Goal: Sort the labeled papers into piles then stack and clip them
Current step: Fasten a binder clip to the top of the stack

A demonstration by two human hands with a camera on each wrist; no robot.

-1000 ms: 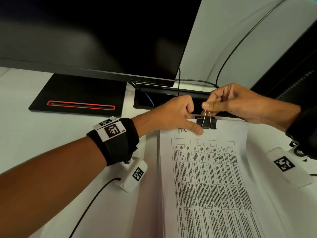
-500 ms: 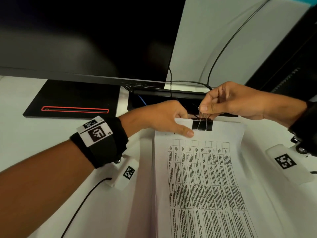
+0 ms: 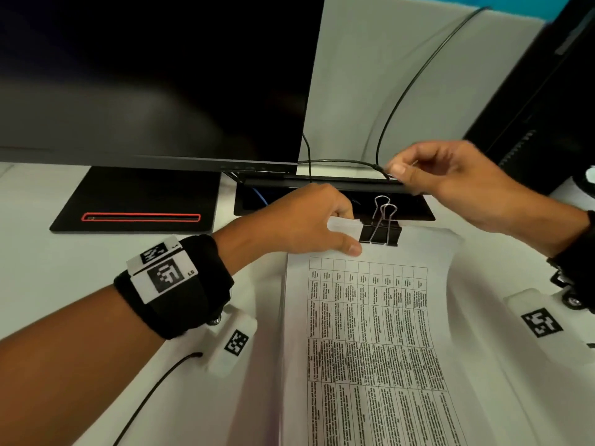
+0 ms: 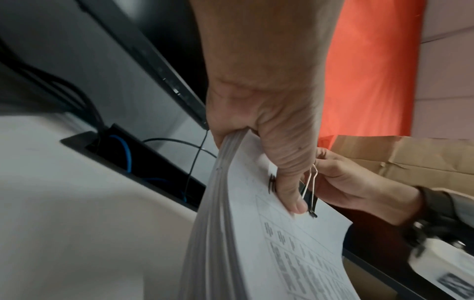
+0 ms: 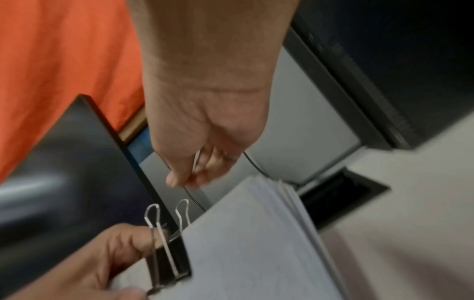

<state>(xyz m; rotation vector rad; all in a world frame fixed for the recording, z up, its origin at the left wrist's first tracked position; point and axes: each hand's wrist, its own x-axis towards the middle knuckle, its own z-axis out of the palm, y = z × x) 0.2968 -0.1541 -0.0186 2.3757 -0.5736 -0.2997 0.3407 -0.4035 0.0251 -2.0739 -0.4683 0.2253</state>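
Observation:
A thick stack of printed papers (image 3: 370,333) with a table on its top sheet lies over the white desk. A black binder clip (image 3: 380,235) grips the middle of its far edge, with both wire handles standing up. My left hand (image 3: 347,233) pinches that edge just left of the clip, thumb on the top sheet, fingers underneath. The left wrist view shows the thumb (image 4: 290,182) beside the clip (image 4: 311,194) and the stack (image 4: 256,243). My right hand (image 3: 402,169) hovers above and behind the clip, fingers loosely curled and holding nothing. The right wrist view shows that hand (image 5: 184,178) clear of the clip (image 5: 169,259).
A large dark monitor (image 3: 145,75) stands behind, its flat black base (image 3: 135,201) at the left. An open cable slot (image 3: 322,201) lies just past the papers, and a thin black cable (image 3: 402,91) runs up the wall. Dark equipment (image 3: 547,91) stands at the right.
My right hand has let go of the clip's wire handles and lifted up and away to the right. The clip stays clamped on the stack, which my left hand still holds.

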